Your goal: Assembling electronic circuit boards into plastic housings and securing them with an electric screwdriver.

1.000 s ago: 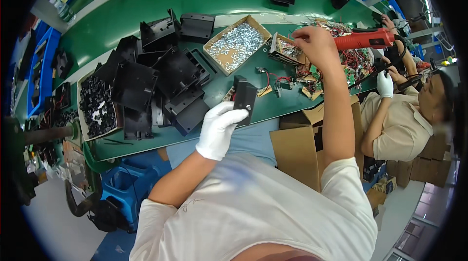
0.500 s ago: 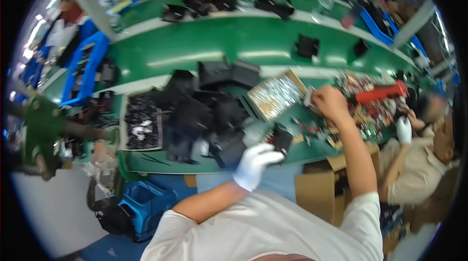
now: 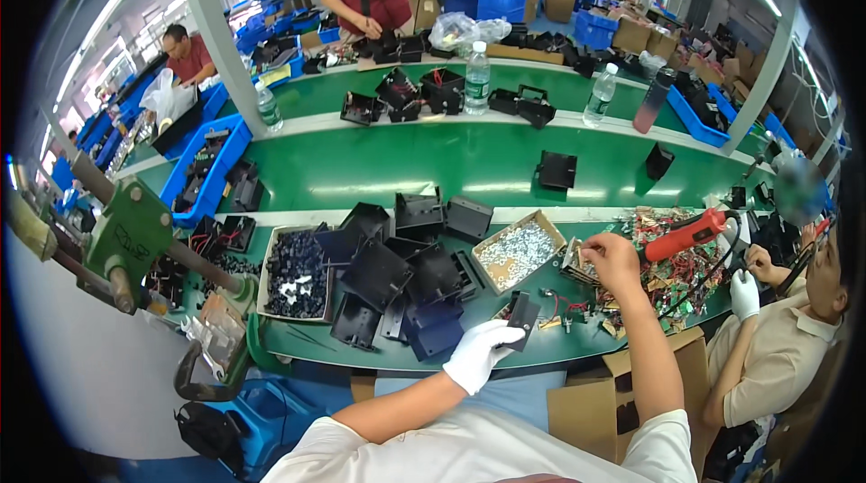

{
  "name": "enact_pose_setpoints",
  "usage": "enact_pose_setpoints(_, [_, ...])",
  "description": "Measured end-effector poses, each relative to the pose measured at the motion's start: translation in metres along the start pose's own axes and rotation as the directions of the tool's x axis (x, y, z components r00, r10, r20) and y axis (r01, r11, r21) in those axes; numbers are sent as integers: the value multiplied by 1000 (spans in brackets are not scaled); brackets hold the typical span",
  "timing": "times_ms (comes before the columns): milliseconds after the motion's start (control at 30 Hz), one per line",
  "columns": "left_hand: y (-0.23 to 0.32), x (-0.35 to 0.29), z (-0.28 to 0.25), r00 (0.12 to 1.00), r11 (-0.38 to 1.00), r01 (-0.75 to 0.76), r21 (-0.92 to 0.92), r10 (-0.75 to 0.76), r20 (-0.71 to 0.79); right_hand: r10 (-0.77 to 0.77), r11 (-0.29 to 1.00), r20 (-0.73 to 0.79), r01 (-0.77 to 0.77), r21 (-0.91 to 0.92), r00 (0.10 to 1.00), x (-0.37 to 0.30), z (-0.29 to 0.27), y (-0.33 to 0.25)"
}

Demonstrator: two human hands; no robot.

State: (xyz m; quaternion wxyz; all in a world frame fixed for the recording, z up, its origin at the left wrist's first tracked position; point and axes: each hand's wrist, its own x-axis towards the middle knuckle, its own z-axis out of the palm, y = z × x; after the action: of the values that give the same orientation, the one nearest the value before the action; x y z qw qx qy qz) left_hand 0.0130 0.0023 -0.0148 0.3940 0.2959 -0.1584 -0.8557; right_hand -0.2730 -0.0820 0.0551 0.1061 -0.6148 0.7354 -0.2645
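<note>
My left hand [image 3: 482, 356], in a white glove, grips a small black plastic housing [image 3: 520, 321] above the bench's near edge. My bare right hand [image 3: 615, 261] is farther out, its fingers pinching a small flat pale part [image 3: 575, 254] whose kind I cannot make out. That part is just right of a shallow cardboard tray [image 3: 488, 281] of small silvery pieces. To the right of this hand lies a red power tool [image 3: 684, 235] on a heap of circuit boards and wires [image 3: 678, 289]. Black plastic boxes [image 3: 379, 271] are piled left of the tray.
A box of small black parts [image 3: 262, 289] stands left of the pile. A green metal press [image 3: 135, 230] juts in at the left. Bottles [image 3: 477, 82] stand on the shelf beyond. At the right, a co-worker [image 3: 767, 348] sits close by; an open carton [image 3: 582, 406] is below the bench edge.
The view has tilted up, so the bench sits lower in the picture and the far side shows more. Blur has cleared. Both hands keep roughly their places over the bench.
</note>
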Motion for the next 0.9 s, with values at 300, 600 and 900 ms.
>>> enact_pose_setpoints(300, [5,2,4,999,999,41,14,-40,-13,-127,983,-108,111,-148,986,-11,1,7])
enact_pose_setpoints(600, [-10,19,-16,987,982,-152,108,146,68,-91,865,-168,161,475,982,-54,-14,-45])
enact_pose_setpoints(900, [2,-3,18,996,986,-70,151,78,-50,69,564,258,-251,787,964,-127,16,-70])
